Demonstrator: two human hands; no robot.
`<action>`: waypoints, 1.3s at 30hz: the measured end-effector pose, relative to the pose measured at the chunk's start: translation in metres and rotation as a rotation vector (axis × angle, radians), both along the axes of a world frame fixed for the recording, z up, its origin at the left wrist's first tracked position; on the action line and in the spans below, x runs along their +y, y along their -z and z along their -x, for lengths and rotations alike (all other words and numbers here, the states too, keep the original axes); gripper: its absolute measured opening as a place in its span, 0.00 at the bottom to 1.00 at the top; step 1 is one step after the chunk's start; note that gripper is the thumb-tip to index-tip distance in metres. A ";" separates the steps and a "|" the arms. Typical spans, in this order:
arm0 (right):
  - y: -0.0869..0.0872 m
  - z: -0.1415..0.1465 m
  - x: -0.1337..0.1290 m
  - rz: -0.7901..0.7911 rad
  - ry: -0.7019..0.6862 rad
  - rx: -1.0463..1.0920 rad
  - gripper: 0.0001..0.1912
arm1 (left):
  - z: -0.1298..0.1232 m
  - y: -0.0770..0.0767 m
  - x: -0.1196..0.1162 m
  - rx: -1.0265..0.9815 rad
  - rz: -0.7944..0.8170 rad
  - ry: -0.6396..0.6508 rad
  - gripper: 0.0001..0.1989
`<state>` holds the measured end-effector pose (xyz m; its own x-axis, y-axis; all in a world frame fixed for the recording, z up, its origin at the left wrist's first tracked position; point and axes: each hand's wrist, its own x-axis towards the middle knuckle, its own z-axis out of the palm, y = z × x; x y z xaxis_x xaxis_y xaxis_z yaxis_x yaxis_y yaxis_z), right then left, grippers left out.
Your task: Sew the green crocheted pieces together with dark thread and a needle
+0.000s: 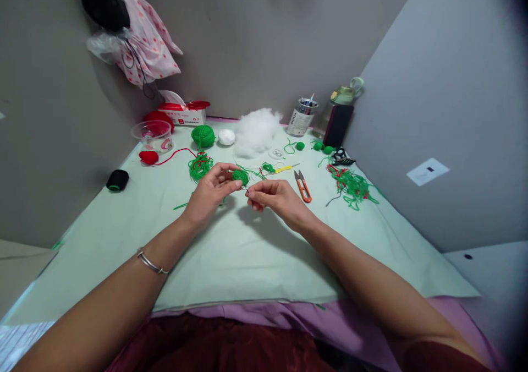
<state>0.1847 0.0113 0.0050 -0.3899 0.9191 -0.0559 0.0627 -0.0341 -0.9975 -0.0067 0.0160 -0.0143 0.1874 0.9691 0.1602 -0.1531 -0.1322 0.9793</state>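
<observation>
1. Left hand (pixel 214 191): thumb and fingers closed on a green ball (pixel 240 178), held above the table (pixel 247 273);
2. Right hand (pixel 273 197): fingertips pinched on a thin item (pixel 246 188) just beside the ball; too small to identify from where I stand;
3. Orange snips (pixel 304 189): on the table, right of the right hand; a yellow tool (pixel 284 169) lies near them;
4. White stuffing (pixel 256 132): beyond both hands, near the wall (pixel 231 47).

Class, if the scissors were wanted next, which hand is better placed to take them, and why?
Probably the right hand: the scissors lie nearer it, on its side, though it pinches something thin. The left hand is farther off, holding the green ball.
</observation>
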 end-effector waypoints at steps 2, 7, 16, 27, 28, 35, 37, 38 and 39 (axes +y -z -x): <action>-0.001 -0.001 0.000 0.011 -0.011 0.027 0.13 | 0.000 -0.002 0.000 0.017 -0.015 -0.029 0.16; -0.013 -0.004 -0.008 0.030 -0.228 0.063 0.10 | 0.001 -0.005 0.005 -0.008 -0.035 -0.116 0.15; -0.027 -0.008 -0.017 0.031 -0.387 0.009 0.13 | 0.001 -0.007 0.003 -0.094 0.026 0.025 0.15; -0.013 -0.007 -0.010 -0.678 0.229 -0.281 0.04 | -0.005 -0.006 -0.002 -0.104 0.065 0.078 0.15; -0.012 -0.007 -0.010 -0.704 0.228 -0.313 0.04 | -0.006 -0.005 -0.003 -0.082 0.050 0.074 0.15; -0.008 -0.006 -0.009 -0.699 0.203 -0.507 0.05 | -0.014 0.001 -0.010 0.000 -0.047 0.017 0.14; -0.008 -0.005 -0.008 -0.678 0.195 -0.518 0.05 | -0.015 0.001 -0.012 0.001 -0.069 0.005 0.13; -0.007 -0.004 -0.007 -0.674 0.199 -0.521 0.05 | -0.016 0.001 -0.012 0.003 -0.074 0.001 0.13; -0.007 -0.003 -0.007 -0.679 0.208 -0.520 0.05 | -0.017 0.000 -0.013 0.008 -0.075 -0.003 0.13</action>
